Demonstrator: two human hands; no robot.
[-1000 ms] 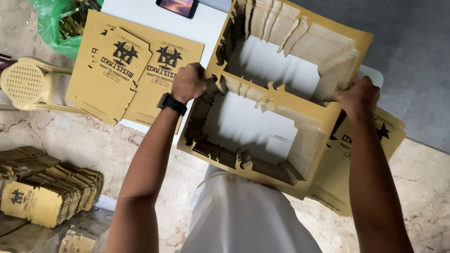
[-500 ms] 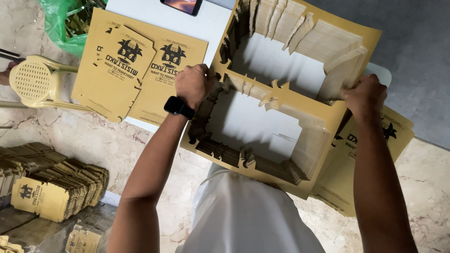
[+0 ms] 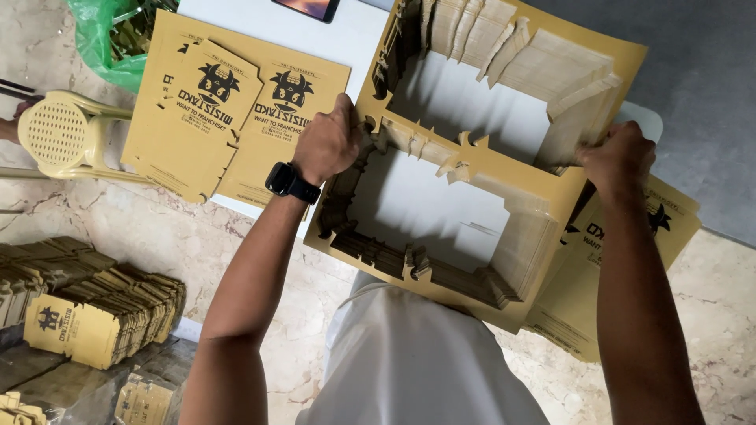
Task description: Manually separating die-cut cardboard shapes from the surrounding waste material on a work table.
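Both hands are gripping a thick stack of die-cut cardboard waste frames [image 3: 472, 169], tan sheets with two large rectangular windows where box blanks appear to have been punched out. The left hand [image 3: 327, 145] is clamping the stack's left edge at the strip between the two windows, fingers curled tight around it, a black smartwatch [image 3: 290, 182] on the wrist. The right hand [image 3: 618, 157] is pinching the stack's opposite edge, fingers closed over the rim. The stack is being held tilted over the white bench [image 3: 358, 39], partly above it and partly over the person's white shirt [image 3: 409, 362].

Judging by how things lie, the punching-out looks done for this bundle: both windows are showing the bench through them, and only ragged tabs are hanging along the inner edges. Printed flat box blanks [image 3: 236, 102] are lying on the bench just left of the frame stack, and another pile of printed blanks [image 3: 622, 260] is lying beneath its right side. What seems left is getting rid of the empty frames and sorting the loose blanks.

Well to the lower left of the frame stack, on the marble floor [image 3: 260, 252], bundles of folded cartons [image 3: 87, 307] are sitting in rows. Farther left, a pale yellow plastic chair [image 3: 67, 134] is standing, and a green plastic bag [image 3: 110, 39] is lying beyond the blanks. A phone [image 3: 305, 8] is resting at the bench's far edge.
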